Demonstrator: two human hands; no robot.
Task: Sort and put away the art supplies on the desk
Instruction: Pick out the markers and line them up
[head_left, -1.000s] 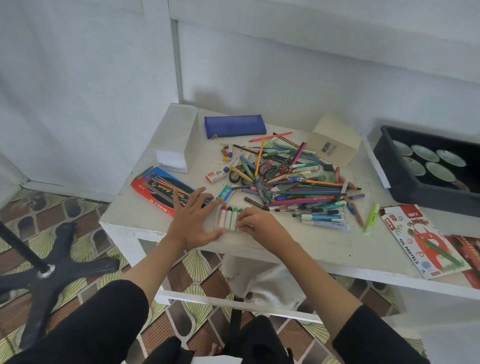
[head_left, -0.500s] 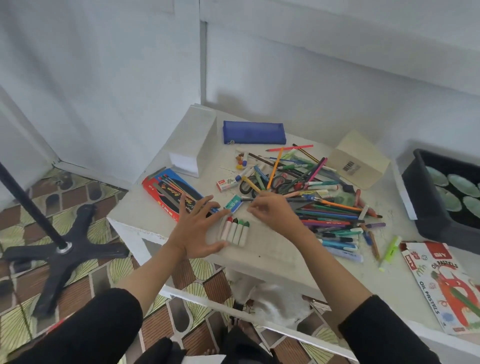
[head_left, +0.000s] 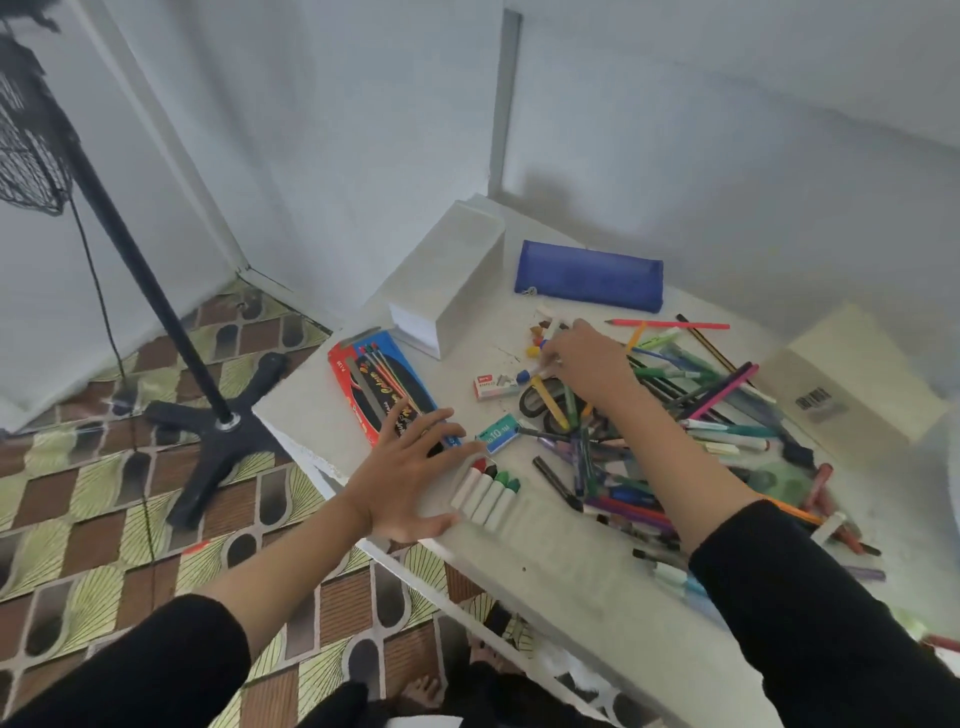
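A jumble of pens, pencils and markers (head_left: 675, 447) covers the white desk (head_left: 561, 566). Several white markers (head_left: 488, 493) with red, black and green caps lie side by side near the front edge. My left hand (head_left: 410, 473) rests flat and spread just left of that row, touching it. My right hand (head_left: 582, 358) reaches far across, fingers closing around a white marker with a blue cap (head_left: 535, 371) at the pile's back left. A blue pencil case (head_left: 589, 275) lies at the back.
A red-and-blue pencil box (head_left: 374, 384), a white box (head_left: 447, 280), a staples box (head_left: 493, 387), a teal box (head_left: 498, 432) and scissors (head_left: 540, 405) lie on the left half. A beige carton (head_left: 852, 374) sits right. A black fan stand (head_left: 208, 415) is on the floor.
My right hand left the marker row and reached back to the far left of the pile. The camera swung left. My left hand stayed beside the row.
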